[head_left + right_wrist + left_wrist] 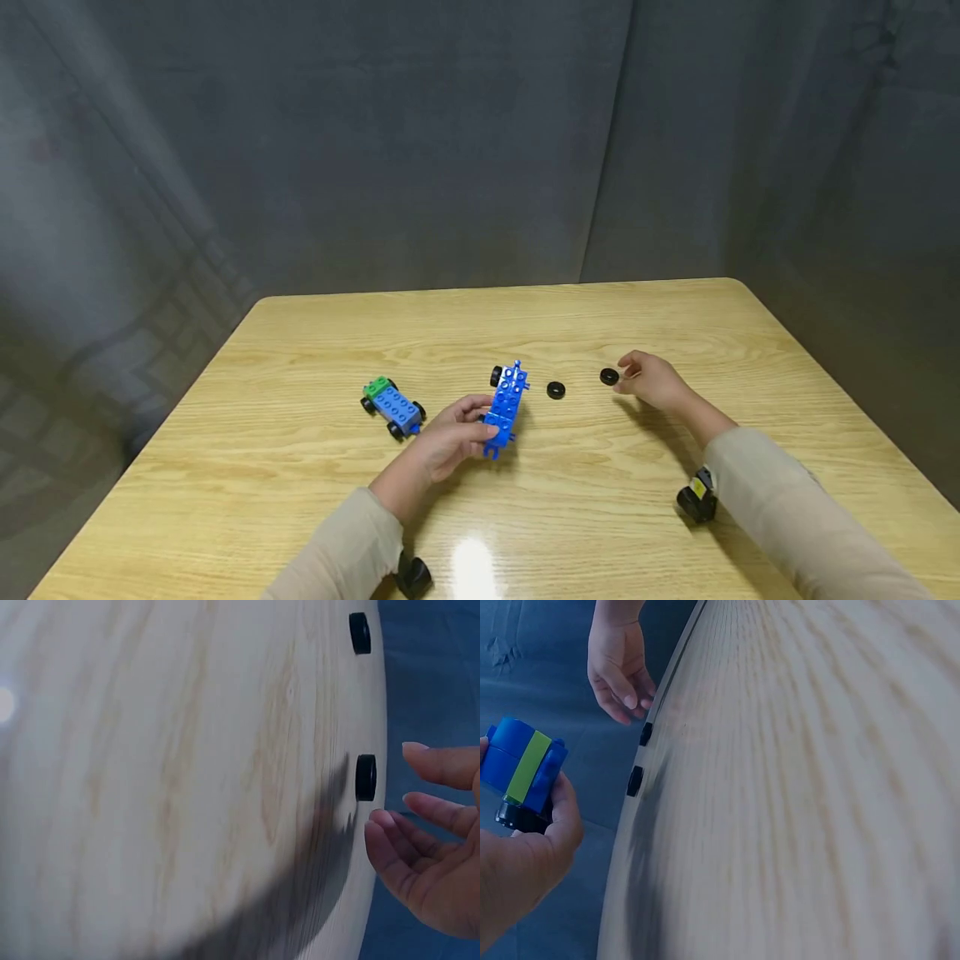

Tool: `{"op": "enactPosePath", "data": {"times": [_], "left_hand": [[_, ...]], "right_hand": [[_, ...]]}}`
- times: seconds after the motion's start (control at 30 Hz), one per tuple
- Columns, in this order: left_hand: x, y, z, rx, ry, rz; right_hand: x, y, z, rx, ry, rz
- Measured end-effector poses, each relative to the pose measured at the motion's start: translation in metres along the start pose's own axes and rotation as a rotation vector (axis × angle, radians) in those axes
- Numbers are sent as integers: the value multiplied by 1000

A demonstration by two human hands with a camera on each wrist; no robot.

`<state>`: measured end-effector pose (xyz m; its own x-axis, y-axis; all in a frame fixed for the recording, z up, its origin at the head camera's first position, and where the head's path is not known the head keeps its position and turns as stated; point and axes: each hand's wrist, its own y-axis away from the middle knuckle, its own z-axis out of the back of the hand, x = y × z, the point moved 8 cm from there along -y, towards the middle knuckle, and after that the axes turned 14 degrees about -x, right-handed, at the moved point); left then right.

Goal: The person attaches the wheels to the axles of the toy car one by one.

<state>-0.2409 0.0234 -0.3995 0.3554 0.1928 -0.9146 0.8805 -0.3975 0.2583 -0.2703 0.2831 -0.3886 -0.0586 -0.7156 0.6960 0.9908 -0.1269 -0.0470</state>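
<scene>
My left hand (453, 437) grips a blue toy vehicle base (507, 398) above the table, thumb over its near end. The base has studs on top, a black wheel (497, 377) at its far left and bare axle pegs on its right side. In the left wrist view a green strip (528, 766) shows on the blue base (510, 742). My right hand (652, 382) reaches beside a loose black wheel (609, 377), its thumb and fingers spread apart around it. Another loose black wheel (556, 390) lies to the left, between the hands.
A second toy vehicle (396, 408), blue with a green block on its far end and black wheels, stands left of my left hand. The wooden table (337, 517) ends at a grey curtain (420, 150). Black wrist cameras (697, 497) hang under both sleeves.
</scene>
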Motion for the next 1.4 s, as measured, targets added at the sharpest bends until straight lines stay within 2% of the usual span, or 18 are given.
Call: {"op": "enactPosePath", "data": {"times": [0.4,0.67,0.9,1.03,1.17,1.4], "left_hand": [[-5,-1,0,-10,5,18],[-8,-1,-2,16,22,15],[-7,1,-3,8,20,23],[-6,1,-5,12,3,19],[-4,1,-6,13,-20,18],[-2,2,-5,-7,3,16]], "right_hand": [[1,-11,-11,33,132,83],[5,-19,-16,29,207,113],[13,-21,-19,5,293,224],[13,-21,-20,-22,311,247],[12,-19,-18,-57,266,230],[10,-6,-15,-126,59,119]]}}
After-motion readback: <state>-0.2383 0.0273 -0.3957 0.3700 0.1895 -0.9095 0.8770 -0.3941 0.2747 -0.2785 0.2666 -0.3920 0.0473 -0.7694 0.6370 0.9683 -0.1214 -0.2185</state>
